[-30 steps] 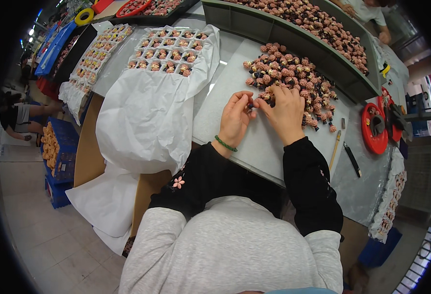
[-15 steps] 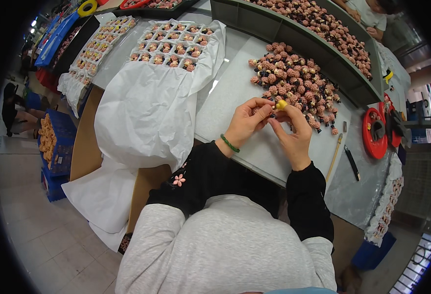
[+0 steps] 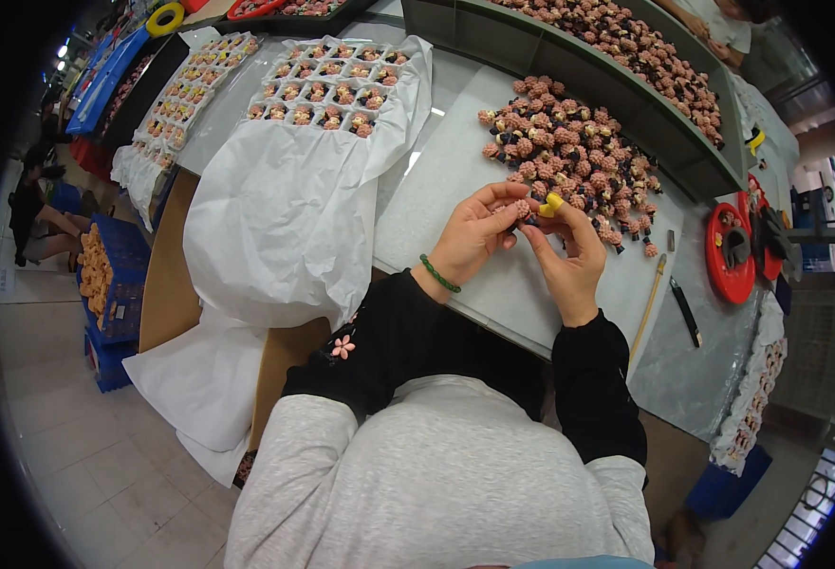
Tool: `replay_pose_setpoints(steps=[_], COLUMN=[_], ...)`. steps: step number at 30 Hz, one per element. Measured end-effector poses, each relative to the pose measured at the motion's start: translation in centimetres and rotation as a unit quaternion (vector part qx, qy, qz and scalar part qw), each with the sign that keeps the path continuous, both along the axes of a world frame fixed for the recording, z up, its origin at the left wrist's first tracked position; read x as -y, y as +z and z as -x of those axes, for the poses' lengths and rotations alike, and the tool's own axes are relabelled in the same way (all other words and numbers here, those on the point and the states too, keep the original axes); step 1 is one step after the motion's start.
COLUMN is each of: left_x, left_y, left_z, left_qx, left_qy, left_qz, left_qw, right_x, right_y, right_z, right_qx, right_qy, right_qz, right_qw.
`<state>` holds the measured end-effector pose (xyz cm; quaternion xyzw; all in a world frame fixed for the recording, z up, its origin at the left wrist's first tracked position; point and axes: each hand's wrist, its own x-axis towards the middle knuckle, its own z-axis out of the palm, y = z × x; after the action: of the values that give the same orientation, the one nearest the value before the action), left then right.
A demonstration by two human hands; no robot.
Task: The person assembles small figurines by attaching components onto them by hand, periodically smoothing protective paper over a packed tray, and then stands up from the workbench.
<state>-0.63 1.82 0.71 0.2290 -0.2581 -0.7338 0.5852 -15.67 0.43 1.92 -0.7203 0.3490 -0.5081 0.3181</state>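
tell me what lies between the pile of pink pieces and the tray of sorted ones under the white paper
Only bare grey table between the pile and the tray, with the white paper's edge draped over part of it, in the head view.

the grey desk (image 3: 693,379) carries a white board (image 3: 455,190) with a heap of pink toys (image 3: 569,156), white paper (image 3: 294,218), a stick (image 3: 647,308), a dark tool (image 3: 686,311), perhaps a knife.

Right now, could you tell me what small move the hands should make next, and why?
Probably press the yellow piece onto the small pink figure: the left hand pinches the figure, the right hand holds the piece beside it, and they look barely apart, just short of the pile.
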Motion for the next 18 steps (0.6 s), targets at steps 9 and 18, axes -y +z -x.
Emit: replay_pose_setpoints(steps=[9,18], left_x=[0.0,0.2], left_y=[-0.1,-0.5], left_z=[0.1,1.0], left_qx=[0.005,0.091], left_qy=[-0.03,0.043], left_qz=[-0.009,0.084], left_qw=[0.999,0.991], right_x=[-0.2,0.2], right_y=[0.0,0.4], right_z=[0.1,0.2], right_qx=[0.065,0.118], right_qy=[-0.02,0.036], right_qz=[-0.02,-0.093], right_qw=[0.997,0.988])
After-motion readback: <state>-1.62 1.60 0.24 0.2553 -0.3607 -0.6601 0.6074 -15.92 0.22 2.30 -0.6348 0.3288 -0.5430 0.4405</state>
